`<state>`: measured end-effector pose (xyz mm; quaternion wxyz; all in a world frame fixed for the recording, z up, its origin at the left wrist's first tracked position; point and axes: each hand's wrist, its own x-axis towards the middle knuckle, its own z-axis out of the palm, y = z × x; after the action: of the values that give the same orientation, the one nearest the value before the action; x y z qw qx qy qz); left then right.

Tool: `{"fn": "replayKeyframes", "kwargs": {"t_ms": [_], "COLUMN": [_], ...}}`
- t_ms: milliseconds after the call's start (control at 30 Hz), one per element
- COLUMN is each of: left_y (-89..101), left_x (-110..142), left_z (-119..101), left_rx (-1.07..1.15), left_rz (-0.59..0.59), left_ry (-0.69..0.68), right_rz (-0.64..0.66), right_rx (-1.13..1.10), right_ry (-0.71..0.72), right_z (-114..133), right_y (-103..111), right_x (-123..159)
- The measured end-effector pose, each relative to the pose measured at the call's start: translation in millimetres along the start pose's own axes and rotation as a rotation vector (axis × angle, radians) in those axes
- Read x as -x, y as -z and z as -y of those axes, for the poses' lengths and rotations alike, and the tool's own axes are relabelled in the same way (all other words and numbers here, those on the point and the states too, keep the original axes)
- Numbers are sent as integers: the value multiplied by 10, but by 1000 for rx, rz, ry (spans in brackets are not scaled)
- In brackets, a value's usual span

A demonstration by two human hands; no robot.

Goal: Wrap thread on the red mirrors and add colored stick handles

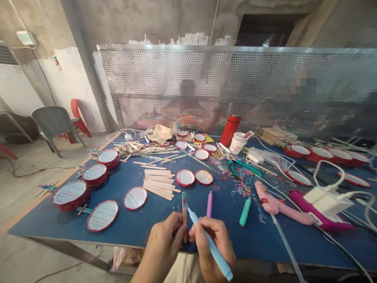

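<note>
My left hand (165, 241) pinches a wooden craft stick (184, 206) upright near the table's front edge; its upper part carries green and dark colour bands. In my right hand (216, 239) is a light blue marker (218, 255), held like a pen. The marker's tip points at the stick's coloured part; whether it touches I cannot tell. Just beyond my hands lie a purple marker (209, 204) and a teal marker (245, 212). Plain craft sticks (159, 182) are laid out in a row, beside round red-rimmed discs (135, 197).
Stacks of red-rimmed rounds (70, 194) line the left side. At right are a pink glue gun (272, 202), a magenta power strip (332, 224), plugs and cables. Pliers (247, 167) and rubber bands sit mid-table. Behind stand a red flask (230, 131), a paper cup (237, 144) and a perforated panel (147, 86).
</note>
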<state>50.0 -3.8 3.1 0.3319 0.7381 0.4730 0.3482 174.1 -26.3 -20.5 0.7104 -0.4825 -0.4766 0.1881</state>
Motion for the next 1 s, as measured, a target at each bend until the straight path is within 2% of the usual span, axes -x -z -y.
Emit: {"fn": "replayKeyframes", "kwargs": {"t_ms": [167, 333, 433, 533, 600, 733, 1000], "left_y": [-33, -17, -32, -40, -24, 29, 104], "left_x": [0, 2, 11, 14, 8, -8, -34], "left_z": [8, -10, 1, 2, -10, -39, -48], "left_rx": [29, 29, 31, 43, 58, 97, 219], "left_rz": [-60, -9, -29, -39, -27, 28, 89], "left_ry": [8, 7, 7, 12, 17, 54, 92], "right_rz": [-47, -10, -23, -36, -20, -73, -132], "right_rx": [23, 29, 52, 42, 103, 160, 224], "right_ry": [-40, 7, 10, 111, 165, 124, 180], "right_z": [18, -7, -72, -137, -164, -200, -275], "right_y": [-21, -20, -21, -28, -28, -20, -56], "right_x": [-5, -8, -19, -31, -30, -11, 13]}}
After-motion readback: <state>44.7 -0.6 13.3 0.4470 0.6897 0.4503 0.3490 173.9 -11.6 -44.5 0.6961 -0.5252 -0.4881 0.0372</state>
